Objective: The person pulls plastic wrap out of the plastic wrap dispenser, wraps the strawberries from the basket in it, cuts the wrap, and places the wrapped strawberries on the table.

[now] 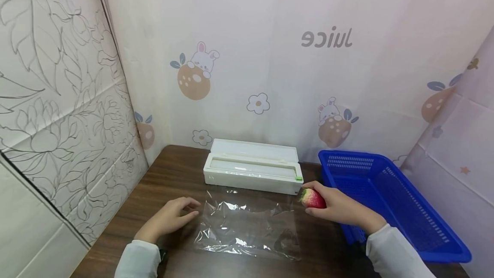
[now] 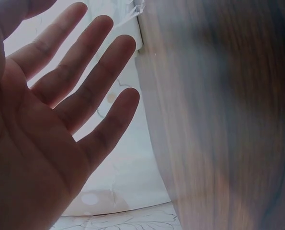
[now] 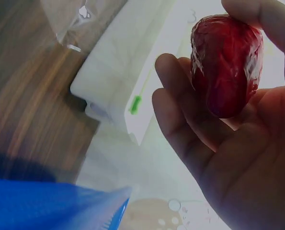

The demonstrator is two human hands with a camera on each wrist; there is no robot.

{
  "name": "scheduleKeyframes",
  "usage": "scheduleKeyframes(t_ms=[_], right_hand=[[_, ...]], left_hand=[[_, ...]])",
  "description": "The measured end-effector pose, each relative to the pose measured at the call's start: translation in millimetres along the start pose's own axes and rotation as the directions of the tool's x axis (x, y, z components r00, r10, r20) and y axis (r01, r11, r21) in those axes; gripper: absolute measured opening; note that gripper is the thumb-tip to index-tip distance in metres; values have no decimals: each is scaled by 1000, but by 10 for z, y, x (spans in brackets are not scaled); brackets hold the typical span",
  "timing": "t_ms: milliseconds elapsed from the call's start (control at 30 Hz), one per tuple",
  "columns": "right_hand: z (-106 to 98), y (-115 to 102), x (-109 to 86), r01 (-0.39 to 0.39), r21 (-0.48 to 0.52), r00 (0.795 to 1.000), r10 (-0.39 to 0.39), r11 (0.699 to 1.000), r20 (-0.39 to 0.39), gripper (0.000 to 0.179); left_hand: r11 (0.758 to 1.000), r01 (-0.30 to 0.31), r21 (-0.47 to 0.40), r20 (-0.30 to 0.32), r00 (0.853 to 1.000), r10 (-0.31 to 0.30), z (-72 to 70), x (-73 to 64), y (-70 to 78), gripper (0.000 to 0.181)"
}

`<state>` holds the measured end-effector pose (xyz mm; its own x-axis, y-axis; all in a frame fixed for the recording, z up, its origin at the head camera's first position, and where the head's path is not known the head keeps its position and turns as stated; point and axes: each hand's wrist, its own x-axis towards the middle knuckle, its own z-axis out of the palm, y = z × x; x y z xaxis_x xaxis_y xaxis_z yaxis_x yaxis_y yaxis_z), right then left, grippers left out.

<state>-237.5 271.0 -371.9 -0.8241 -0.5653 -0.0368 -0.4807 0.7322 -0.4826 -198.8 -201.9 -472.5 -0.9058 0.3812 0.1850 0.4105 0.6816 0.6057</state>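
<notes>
In my right hand [image 1: 335,205] I hold a large red strawberry [image 1: 312,198] between thumb and fingers, its pale, green-leafed top facing left. In the right wrist view the strawberry [image 3: 227,64] has a shiny, wrinkled surface. A sheet of clear cling film [image 1: 248,228] lies crinkled on the table, and the right hand is above its far right corner. My left hand [image 1: 171,218] is beside the film's left edge with fingers relaxed and holds nothing. In the left wrist view its palm and fingers [image 2: 92,93] are spread.
A white cling film dispenser [image 1: 252,183] stands behind the sheet, lid raised, with a green slider [image 1: 299,178] at its right end. To the right is a blue plastic basket [image 1: 420,207]. The brown wooden table [image 1: 173,170] meets patterned wall coverings [image 1: 247,55] at the back.
</notes>
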Motion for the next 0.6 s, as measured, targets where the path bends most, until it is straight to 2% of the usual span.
scheduleKeyframes(t_ms=[133,267,433,600], right_hand=[[79,-49,45,-15,21,1000,15,1000,1,63],[153,-109,106,13,38,999,-11,999,-50,60],[248,-146,180,124,25,986,-120,992,-119,53],[354,-175,261,257,-10,954,-255,966,-158,52]], left_hand=[[1000,-2,-16,21,1000,2,27,22,32,27],[999,-24,-28,45,999,25,52,42,54,25],[998,-42,-47,69,997,45,88,67,78,24],[993,-98,-59,78,992,102,133,104,116,22]])
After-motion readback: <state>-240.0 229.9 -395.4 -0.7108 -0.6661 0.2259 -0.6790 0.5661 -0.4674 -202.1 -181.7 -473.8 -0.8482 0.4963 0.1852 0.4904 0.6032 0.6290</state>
